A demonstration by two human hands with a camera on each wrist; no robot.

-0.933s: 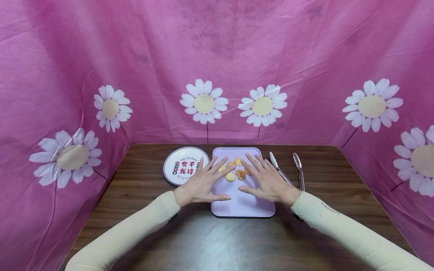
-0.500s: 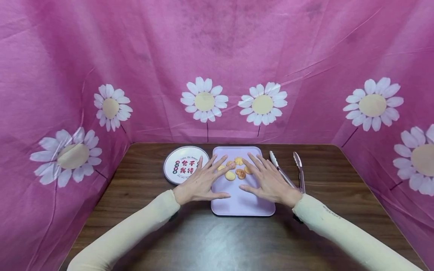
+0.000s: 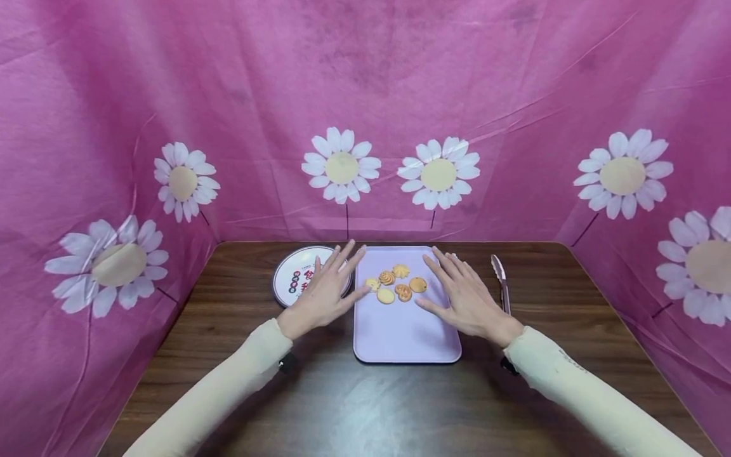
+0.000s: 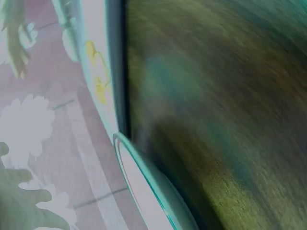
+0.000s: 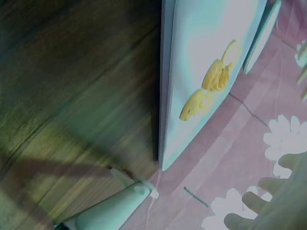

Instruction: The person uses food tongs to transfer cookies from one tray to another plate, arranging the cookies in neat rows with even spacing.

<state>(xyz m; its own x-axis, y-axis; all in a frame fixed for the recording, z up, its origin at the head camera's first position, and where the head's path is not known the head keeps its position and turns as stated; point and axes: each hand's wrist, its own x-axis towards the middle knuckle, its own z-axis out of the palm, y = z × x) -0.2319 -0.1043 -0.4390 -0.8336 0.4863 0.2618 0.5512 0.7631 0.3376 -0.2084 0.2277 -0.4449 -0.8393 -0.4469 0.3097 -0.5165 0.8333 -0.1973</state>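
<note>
My left hand (image 3: 322, 289) hovers with spread fingers between the round white plate (image 3: 283, 279) and the lilac tray (image 3: 405, 336), covering part of the plate's red lettering. Over the tray's right edge hangs my right hand (image 3: 468, 298), its fingers also spread and holding nothing. Several cookies of different shapes lie grouped on the tray, among them a pale oval cookie (image 3: 386, 296), a pretzel-shaped cookie (image 3: 403, 292) and a round cookie (image 3: 418, 285). Metal tongs (image 3: 500, 276) lie right of the tray, partly hidden behind the right hand. The right wrist view shows the cookies (image 5: 194, 104) from the side.
A dark wooden table (image 3: 365, 406) carries everything. Pink cloth (image 3: 394, 76) printed with white daisies closes off the back and both sides. In the right wrist view, one arm of the tongs (image 5: 115, 208) lies close to the tray's corner.
Both hands have moved apart, the left one leftward and the right one rightward. The cookies are now more fully visible between them, while more of the plate and tongs is covered.
</note>
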